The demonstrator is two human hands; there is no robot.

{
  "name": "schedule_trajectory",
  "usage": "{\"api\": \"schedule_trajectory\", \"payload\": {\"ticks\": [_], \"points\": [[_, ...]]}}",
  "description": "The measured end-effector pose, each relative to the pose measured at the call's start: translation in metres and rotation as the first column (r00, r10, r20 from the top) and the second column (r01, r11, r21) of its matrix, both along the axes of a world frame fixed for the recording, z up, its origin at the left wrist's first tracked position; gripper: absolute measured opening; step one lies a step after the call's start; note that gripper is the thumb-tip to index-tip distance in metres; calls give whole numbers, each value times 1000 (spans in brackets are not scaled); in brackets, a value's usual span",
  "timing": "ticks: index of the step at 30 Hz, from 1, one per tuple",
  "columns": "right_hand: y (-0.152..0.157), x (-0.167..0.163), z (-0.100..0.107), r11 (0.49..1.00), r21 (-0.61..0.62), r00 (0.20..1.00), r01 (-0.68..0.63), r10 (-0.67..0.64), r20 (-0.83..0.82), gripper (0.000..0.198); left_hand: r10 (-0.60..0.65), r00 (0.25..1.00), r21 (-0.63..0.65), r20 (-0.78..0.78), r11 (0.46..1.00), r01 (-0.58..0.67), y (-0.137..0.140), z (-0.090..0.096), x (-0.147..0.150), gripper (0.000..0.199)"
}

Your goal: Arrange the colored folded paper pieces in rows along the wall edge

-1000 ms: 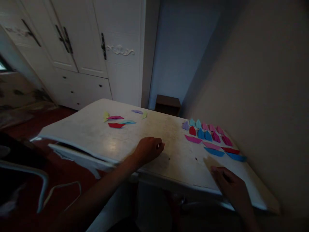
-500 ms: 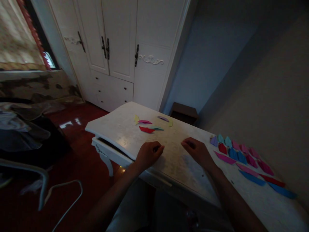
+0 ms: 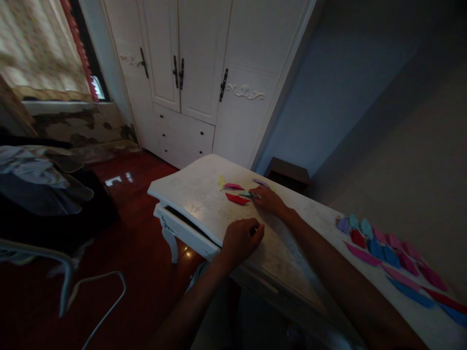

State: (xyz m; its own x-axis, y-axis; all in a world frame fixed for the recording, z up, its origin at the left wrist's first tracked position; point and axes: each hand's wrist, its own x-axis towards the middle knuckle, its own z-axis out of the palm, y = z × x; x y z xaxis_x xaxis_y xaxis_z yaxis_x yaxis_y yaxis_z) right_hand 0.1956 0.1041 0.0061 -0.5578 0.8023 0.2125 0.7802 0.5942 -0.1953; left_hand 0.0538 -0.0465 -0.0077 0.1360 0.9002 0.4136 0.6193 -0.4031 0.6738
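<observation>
My right hand reaches across the white table, its fingertips closed on the end of a pale green folded paper boat. Right beside it lies a red paper boat. A pink one and a yellow folded piece are just beyond. Behind my right fingers sits a lilac boat, with another yellow piece partly covered by the hand. Near the table's front edge, my left hand is curled into a loose fist, and I see nothing in it.
Rows of folded paper boats in several colours, such as a blue one and a magenta one, stand on the table's right side by the wall. A white wardrobe rises behind. A slightly open drawer and a chair with clothes are at left.
My right hand has moved forward and left to the pale green boat. My left hand keeps its curled pose near the front edge. The view has turned a little left.
</observation>
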Motion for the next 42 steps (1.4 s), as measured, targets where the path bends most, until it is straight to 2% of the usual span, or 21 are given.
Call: {"api": "schedule_trajectory", "payload": {"ticks": [3,7,13,17,20,23,25,28,37,42], "points": [[-2,10,0,1000,7,1000,20,-20,-18,30,-2,1000,4,-13,1000,2,0,0,0,28],[-8,25,-1,998,8,994,66,-65,-93,38,3,1000,3,-15,1000,-3,1,0,0,28],[-23,38,3,997,-34,969,75,-81,-234,18,9,1000,18,4,1000,-9,2,-1,1,28],[-39,46,6,991,-68,927,117,-133,-351,16,12,999,6,49,1000,-12,3,-1,1,28],[-54,53,6,979,-171,857,113,-183,-481,21,10,995,-12,101,1000,-9,3,0,1,27],[-72,60,8,950,-311,705,24,-236,-668,24,18,993,-6,120,1000,-17,4,0,0,28],[-83,63,9,939,-345,616,-15,-263,-742,24,18,992,6,122,1000,-19,5,0,-1,30],[-95,69,10,934,-357,529,-29,-288,-798,24,19,991,6,132,1000,-20,5,1,-1,31],[-106,89,6,909,-415,409,25,-389,-826,41,25,993,-24,117,999,-22,4,5,2,32],[-105,93,0,889,-455,384,43,-435,-814,41,43,994,-15,99,999,-41,4,5,2,32]]}}
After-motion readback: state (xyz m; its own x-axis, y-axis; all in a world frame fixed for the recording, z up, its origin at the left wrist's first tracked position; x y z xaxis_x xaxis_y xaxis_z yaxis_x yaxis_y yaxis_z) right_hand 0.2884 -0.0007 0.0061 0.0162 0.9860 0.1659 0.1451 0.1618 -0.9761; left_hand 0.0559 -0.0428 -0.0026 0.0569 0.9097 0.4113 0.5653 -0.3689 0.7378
